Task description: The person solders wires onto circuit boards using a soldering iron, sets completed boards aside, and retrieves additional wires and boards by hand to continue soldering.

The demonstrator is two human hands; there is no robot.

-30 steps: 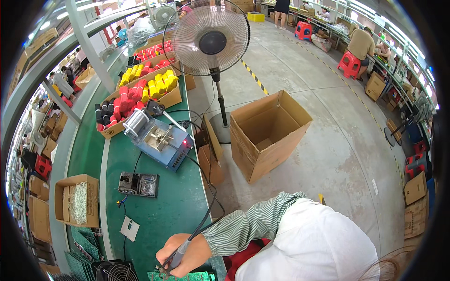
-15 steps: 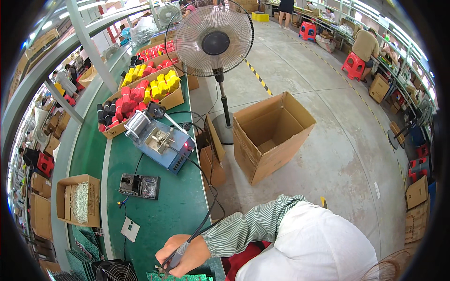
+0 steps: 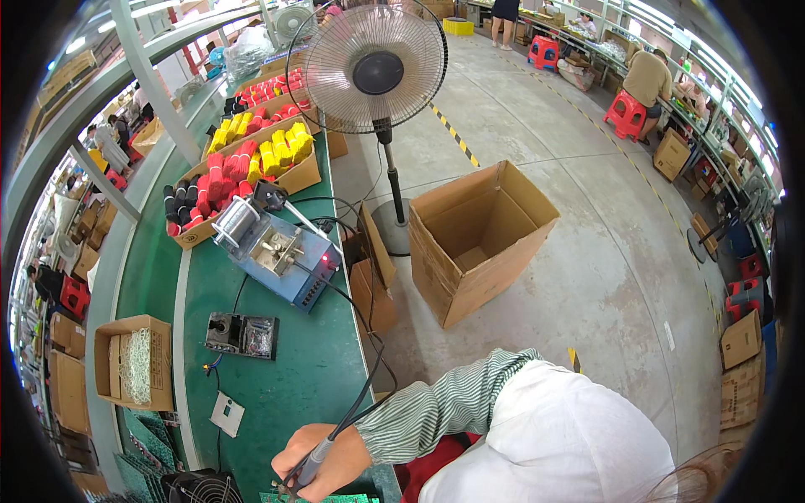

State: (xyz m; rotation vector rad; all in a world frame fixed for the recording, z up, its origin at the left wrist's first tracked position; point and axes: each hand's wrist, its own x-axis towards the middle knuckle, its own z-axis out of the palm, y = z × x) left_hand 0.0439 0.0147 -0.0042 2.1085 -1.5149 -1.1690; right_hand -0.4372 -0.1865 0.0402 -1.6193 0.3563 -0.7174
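Note:
My right hand [image 3: 345,457] is closed around a soldering iron [image 3: 316,460] with a grey handle. Its tip points down at a green circuit board [image 3: 348,498] by the lower edge of the picture, most of which is cut off. Whether the tip touches the board I cannot tell. From the handle a dark cable runs up to a blue solder-feeding machine [image 3: 309,289] with a wire spool and a lit red light. My left hand is out of the picture.
A soldering-iron stand [image 3: 242,335] and a white plate [image 3: 227,414] lie on the green bench. Farther back a carton [image 3: 303,174] holds red, yellow and black wire bundles. Green boards [image 3: 141,476] and a small black fan [image 3: 201,486] stand lower left. A pedestal fan [image 3: 378,73] and carton [image 3: 432,289] stand right.
The whole view has shifted slightly, so the bench and machine appear a little further left. My right hand keeps its grip on the soldering iron, a little lower and further left in the picture.

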